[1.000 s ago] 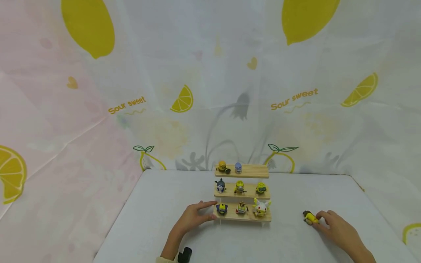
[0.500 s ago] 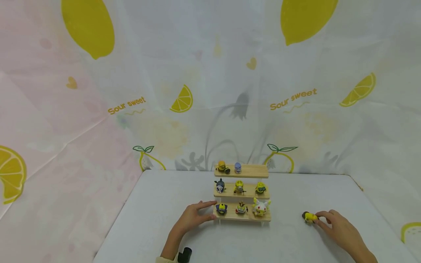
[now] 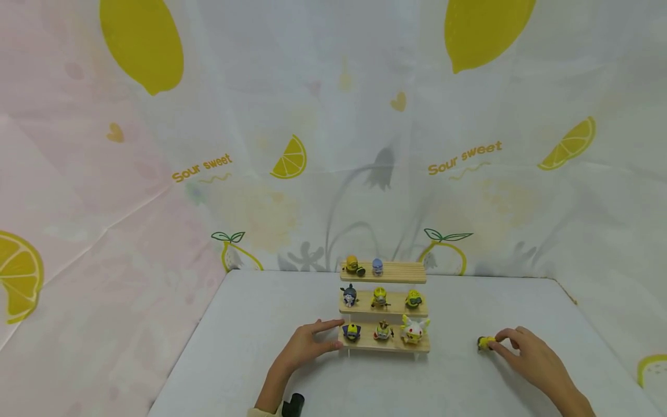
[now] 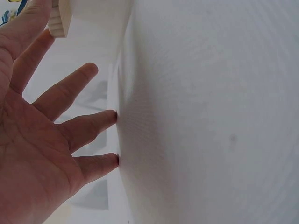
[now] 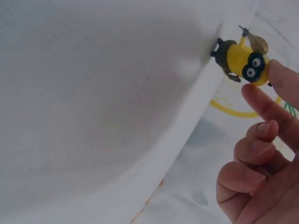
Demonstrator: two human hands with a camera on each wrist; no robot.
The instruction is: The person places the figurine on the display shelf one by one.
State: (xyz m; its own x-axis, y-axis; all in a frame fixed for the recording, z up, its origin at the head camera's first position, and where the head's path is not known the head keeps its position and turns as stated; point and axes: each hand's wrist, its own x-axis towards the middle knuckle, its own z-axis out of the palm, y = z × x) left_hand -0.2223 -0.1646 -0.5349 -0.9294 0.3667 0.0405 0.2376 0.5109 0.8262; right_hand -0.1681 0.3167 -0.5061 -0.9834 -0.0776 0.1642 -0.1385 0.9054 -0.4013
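Observation:
A small yellow toy figurine (image 5: 240,63) with goggle eyes, dark lower body and a brown item in its arm shows in the right wrist view. My right hand (image 3: 537,359) pinches its head between thumb and index finger, the other fingers curled back. Its feet point to the white tabletop, right at the surface. At the left end of a three-tier wooden display stand (image 3: 370,346), my left hand (image 3: 307,346) touches the bottom tier with index finger and thumb. The left wrist view shows that hand's fingers (image 4: 70,91) spread, two tips at the tabletop.
Several figurines stand on the tiers, among them a white-eared one (image 3: 414,329) at bottom right and a blue one (image 3: 377,266) on top. The white table (image 3: 448,382) runs back to a lemon-print cloth (image 3: 333,116).
The figurine has gone from lying tilted to more upright, and my right hand has shifted slightly left with it. My left hand stays at the stand.

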